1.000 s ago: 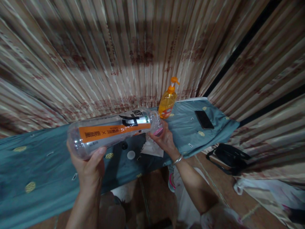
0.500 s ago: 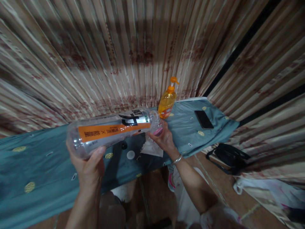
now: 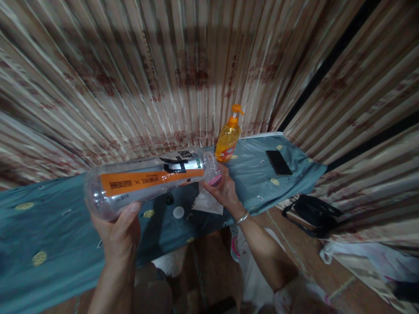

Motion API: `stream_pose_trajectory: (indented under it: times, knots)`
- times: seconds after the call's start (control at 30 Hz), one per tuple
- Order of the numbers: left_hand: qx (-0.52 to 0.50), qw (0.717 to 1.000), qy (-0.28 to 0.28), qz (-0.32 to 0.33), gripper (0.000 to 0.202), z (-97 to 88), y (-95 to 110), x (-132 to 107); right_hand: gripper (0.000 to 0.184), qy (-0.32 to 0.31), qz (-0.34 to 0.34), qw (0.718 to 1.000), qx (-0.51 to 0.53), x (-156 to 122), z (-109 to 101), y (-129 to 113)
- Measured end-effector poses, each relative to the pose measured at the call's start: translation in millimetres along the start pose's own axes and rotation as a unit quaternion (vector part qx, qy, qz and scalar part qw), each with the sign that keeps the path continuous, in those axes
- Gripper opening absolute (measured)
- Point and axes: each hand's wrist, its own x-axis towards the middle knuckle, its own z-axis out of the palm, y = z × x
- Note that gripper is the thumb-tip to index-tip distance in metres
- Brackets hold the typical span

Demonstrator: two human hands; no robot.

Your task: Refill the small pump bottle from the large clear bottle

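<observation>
A big clear plastic bottle [image 3: 153, 176] with an orange and silver label lies nearly level in the air over the covered table. My left hand [image 3: 121, 229] is closed around its base end, thumb on the near side. At the bottle's neck, my right hand [image 3: 225, 189] grips a small clear bottle [image 3: 215, 178] that shows pink inside. The two mouths meet or lie very close; the fingers partly hide the join. Below on the cloth are a white round cap [image 3: 178, 212], a small dark round piece [image 3: 169, 199] and a white paper [image 3: 209, 204].
An orange pump bottle [image 3: 228, 139] stands by the curtain [image 3: 196, 65], just behind my right hand. On the right part of the teal tablecloth [image 3: 255, 174] lies a black phone [image 3: 278, 162]. A black bag [image 3: 312, 213] sits on the floor at the right.
The big bottle and my left hand have shifted slightly left. My right hand keeps its hold on the small bottle. The whole view has moved a little.
</observation>
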Motion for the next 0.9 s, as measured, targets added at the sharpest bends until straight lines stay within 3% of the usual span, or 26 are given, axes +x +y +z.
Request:
stream_pose_trajectory:
  times: [0.4,0.63,0.9]
  knots:
    - [0.024,0.999,-0.03,0.001,0.077,3.8,11,0,0.086,-0.007,0.006,1.0,-0.01,0,2,-1]
    - [0.01,0.999,-0.043,0.005,0.098,5.8,13,0,0.087,-0.005,-0.011,1.0,-0.006,0,2,0]
    - [0.01,0.999,-0.03,0.008,0.067,0.6,7,0,0.087,-0.009,-0.003,1.0,-0.004,0,0,-1]
